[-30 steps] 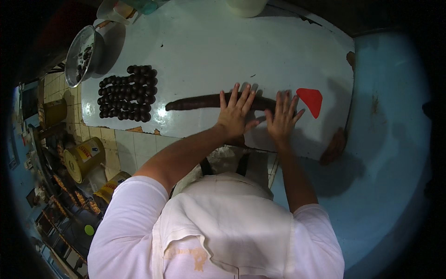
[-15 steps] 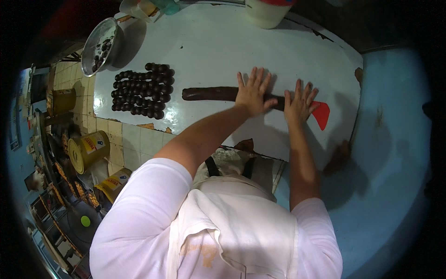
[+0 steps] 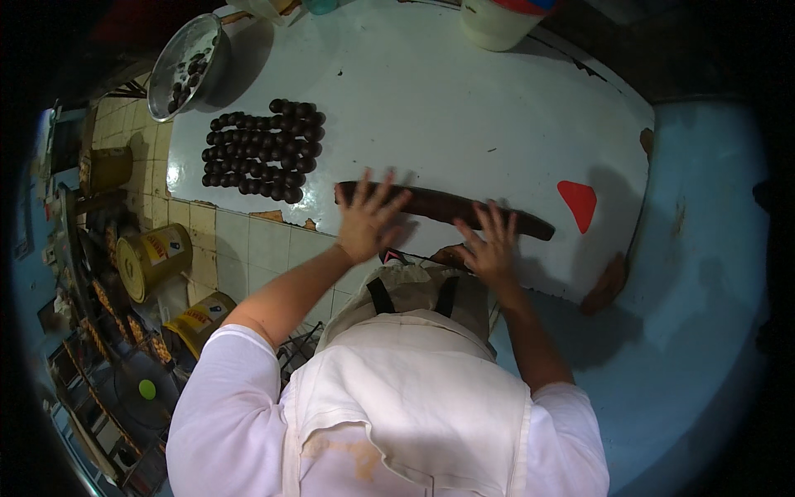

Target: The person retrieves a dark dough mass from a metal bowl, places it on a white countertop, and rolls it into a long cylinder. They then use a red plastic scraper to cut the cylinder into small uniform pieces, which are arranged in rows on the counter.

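Observation:
A long dark brown dough roll (image 3: 443, 205) lies across the table near its front edge, its right end slanting toward me. Toward its left end, my left hand (image 3: 364, 222) rests with fingers spread over the roll. My right hand (image 3: 490, 244) touches the roll right of its middle, fingers stretched out and apart. Neither hand grips anything. To the left sit rows of small dark brown dough balls (image 3: 263, 149), packed side by side. A red, roughly triangular scraper (image 3: 579, 205) lies flat beyond the roll's right end.
A metal bowl (image 3: 217, 74) holding dark balls and white powder stands at the table's far left. A white tub (image 3: 489, 25) with a red and blue top is at the back. Yellow tins (image 3: 155, 263) stand on the floor at left. The white table (image 3: 431, 108) has chipped edges.
Both hands have come nearer to me, and the left has shifted left along the roll. The roll has moved toward the front edge and now lies slanted, its right end apart from the scraper.

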### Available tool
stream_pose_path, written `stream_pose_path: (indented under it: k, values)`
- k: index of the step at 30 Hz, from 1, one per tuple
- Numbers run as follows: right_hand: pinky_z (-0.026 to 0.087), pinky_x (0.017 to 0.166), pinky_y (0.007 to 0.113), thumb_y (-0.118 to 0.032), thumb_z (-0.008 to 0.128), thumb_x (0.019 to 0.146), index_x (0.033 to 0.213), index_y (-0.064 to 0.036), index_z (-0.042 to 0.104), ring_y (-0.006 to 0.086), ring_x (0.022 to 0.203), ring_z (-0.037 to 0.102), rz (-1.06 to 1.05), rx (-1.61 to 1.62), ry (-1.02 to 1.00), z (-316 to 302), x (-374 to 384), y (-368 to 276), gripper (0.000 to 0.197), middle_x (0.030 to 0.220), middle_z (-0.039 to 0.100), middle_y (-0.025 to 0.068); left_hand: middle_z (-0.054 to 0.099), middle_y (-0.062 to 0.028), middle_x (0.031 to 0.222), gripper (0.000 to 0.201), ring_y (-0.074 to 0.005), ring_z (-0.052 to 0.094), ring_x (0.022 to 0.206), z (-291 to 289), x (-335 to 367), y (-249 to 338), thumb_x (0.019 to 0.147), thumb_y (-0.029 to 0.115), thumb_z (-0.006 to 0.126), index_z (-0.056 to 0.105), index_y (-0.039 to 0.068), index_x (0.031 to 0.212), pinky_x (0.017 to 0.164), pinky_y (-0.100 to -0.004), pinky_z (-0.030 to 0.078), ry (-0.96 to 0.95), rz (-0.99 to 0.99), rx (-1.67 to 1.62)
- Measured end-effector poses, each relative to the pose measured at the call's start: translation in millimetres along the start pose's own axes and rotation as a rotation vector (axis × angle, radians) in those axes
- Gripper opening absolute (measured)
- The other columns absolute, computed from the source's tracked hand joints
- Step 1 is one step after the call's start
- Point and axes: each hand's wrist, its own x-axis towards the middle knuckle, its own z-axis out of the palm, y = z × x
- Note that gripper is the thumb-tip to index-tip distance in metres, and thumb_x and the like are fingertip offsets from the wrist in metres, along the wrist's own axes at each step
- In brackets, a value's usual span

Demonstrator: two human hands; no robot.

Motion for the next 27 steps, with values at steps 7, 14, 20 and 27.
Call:
stream_pose_path:
  k: [7, 14, 20, 27]
  values:
    - [0.033, 0.106, 0.059, -0.048, 0.081, 0.081, 0.143, -0.0441, 0.058, 0.0253, 0.12, 0.053, -0.002, -0.127, 0.102, 33, 61, -4, 0.066, 0.127, 0.057, -0.0005, 0.052, -0.0042, 0.144, 0.065, -0.0346, 0.044, 0.133, 15, 13, -27, 0.09, 0.057, 0.068, 0.051, 0.04, 0.151, 0.108, -0.0679, 0.025, 0.145, -0.003, 0.01]
    - [0.037, 0.102, 0.052, -0.047, 0.08, 0.084, 0.135, -0.0335, 0.063, 0.0251, 0.113, 0.056, 0.061, -0.126, 0.069, 39, 78, 2, 0.055, 0.12, 0.062, 0.0, 0.064, -0.0016, 0.123, 0.048, -0.0299, 0.053, 0.119, 23, 42, -39, 0.092, 0.057, 0.064, 0.067, 0.035, 0.135, 0.1, -0.0573, 0.031, 0.214, -0.016, 0.002]
    - [0.039, 0.102, 0.054, -0.05, 0.071, 0.093, 0.131, -0.0249, 0.066, 0.0277, 0.117, 0.058, 0.147, -0.089, -0.062, 25, 97, -2, 0.046, 0.121, 0.067, 0.0025, 0.067, -0.0007, 0.125, 0.044, -0.0272, 0.055, 0.12, 12, 53, -33, 0.095, 0.054, 0.063, 0.068, 0.031, 0.133, 0.1, -0.0546, 0.034, 0.097, -0.154, 0.015]
    - [0.041, 0.1, 0.06, -0.047, 0.064, 0.099, 0.131, -0.0228, 0.067, 0.0338, 0.13, 0.054, 0.254, 0.011, -0.064, -5, 36, -25, 0.04, 0.139, 0.061, 0.0092, 0.067, -0.0022, 0.129, 0.049, -0.0263, 0.057, 0.121, -17, 11, 11, 0.096, 0.05, 0.065, 0.062, 0.032, 0.141, 0.102, -0.0549, 0.035, -0.028, -0.129, -0.09]
